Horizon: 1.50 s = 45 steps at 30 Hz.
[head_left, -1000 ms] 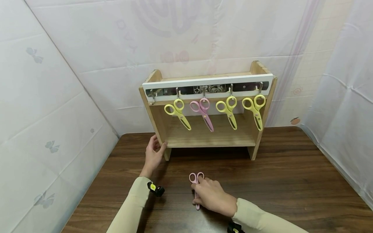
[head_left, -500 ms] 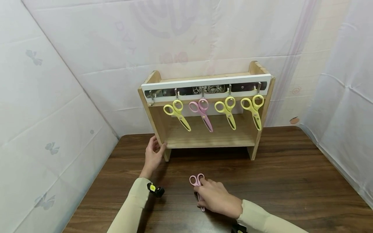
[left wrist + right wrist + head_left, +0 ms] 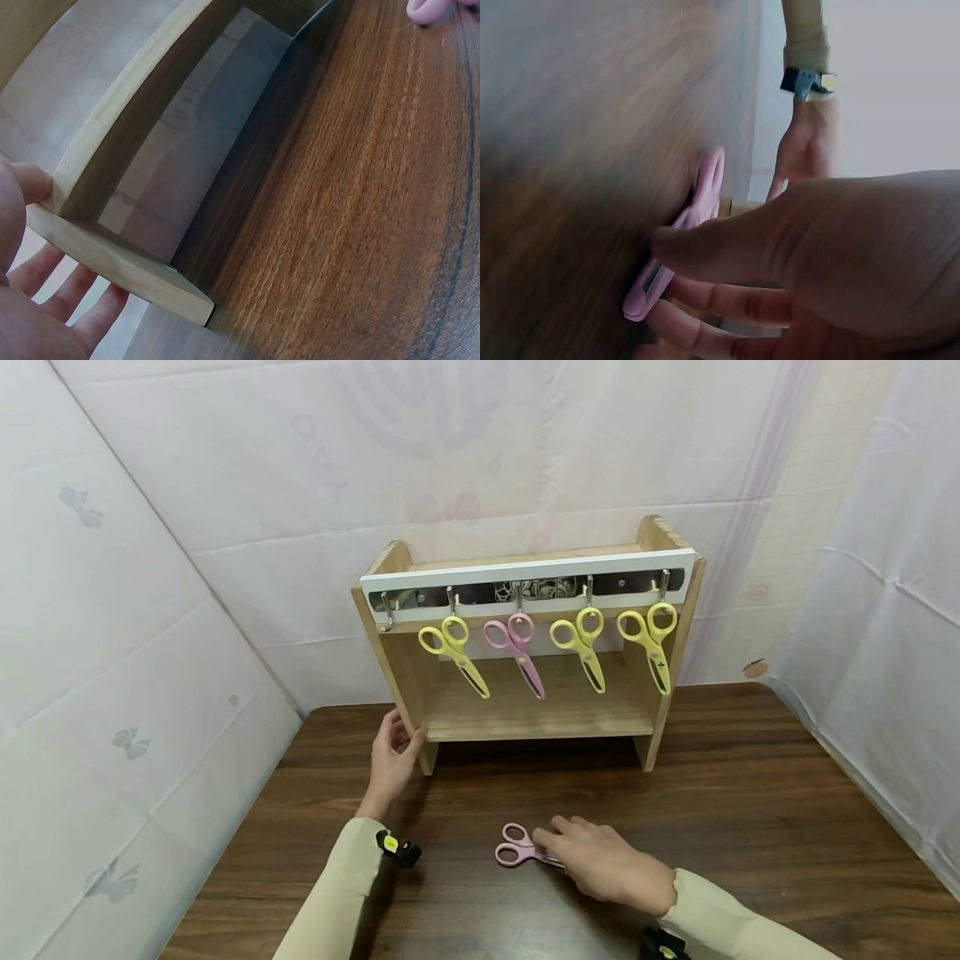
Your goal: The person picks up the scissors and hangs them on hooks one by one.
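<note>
My left hand (image 3: 392, 768) grips the lower left side panel of a wooden shelf rack (image 3: 480, 725). In the left wrist view its thumb lies at the front edge and the fingers (image 3: 101, 311) reach round the outer side. My right hand (image 3: 603, 864) is low over the table, pinching a pair of pink scissors (image 3: 531, 851) by the blade end between thumb and fingers. The scissors' handle rings point left, and the hand hides most of the blades in the head view. The right wrist view shows the thumb across the scissors (image 3: 700, 206).
From the rack's hook rail (image 3: 480, 591) hang pink scissors (image 3: 523, 660) and yellow scissors (image 3: 455, 649), with further yellow pairs to the right. The leftmost hook (image 3: 387, 610) carries nothing. Patterned white cloth (image 3: 300, 485) stands behind and beside the dark wooden table (image 3: 750, 793).
My right hand has moved right, and the pink scissors have turned from handles pointing away to handles pointing left. My left hand stays on the rack.
</note>
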{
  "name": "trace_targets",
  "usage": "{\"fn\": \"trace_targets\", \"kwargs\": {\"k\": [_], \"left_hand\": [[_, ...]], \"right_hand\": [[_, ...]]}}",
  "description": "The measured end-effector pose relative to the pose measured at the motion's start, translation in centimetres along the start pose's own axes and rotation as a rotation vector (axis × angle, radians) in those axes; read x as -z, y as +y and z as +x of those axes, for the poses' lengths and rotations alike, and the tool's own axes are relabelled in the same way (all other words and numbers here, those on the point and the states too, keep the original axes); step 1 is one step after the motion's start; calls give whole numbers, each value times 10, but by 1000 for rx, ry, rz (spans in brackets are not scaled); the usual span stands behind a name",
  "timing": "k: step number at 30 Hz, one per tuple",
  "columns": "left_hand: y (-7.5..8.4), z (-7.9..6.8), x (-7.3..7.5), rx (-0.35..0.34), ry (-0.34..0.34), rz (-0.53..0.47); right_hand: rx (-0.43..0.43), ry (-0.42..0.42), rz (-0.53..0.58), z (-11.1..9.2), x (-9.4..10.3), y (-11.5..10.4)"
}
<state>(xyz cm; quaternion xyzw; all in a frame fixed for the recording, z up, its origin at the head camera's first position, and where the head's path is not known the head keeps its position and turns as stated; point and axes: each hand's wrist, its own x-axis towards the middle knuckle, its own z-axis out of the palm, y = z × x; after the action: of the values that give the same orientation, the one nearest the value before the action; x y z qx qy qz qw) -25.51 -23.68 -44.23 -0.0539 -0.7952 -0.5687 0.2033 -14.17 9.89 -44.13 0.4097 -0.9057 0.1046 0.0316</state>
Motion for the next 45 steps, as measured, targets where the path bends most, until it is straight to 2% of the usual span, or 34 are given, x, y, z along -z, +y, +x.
{"fn": "trace_targets", "kwargs": {"k": [10,20,32,37,45], "left_hand": [[33,-10,2,14,-17,-12],[32,-10,1,-4,-12,-13],[35,-9,3,11,-21,-29],[36,-9,4,10,-24,-25],[37,-9,4,20,-31,-18]], "right_hand": [[-6,7,6,7,-1,18],[12,22,-20,10,0,20],[27,105,78,18,-13,17],[20,150,42,20,-17,13],[11,172,15,20,-19,11]]}}
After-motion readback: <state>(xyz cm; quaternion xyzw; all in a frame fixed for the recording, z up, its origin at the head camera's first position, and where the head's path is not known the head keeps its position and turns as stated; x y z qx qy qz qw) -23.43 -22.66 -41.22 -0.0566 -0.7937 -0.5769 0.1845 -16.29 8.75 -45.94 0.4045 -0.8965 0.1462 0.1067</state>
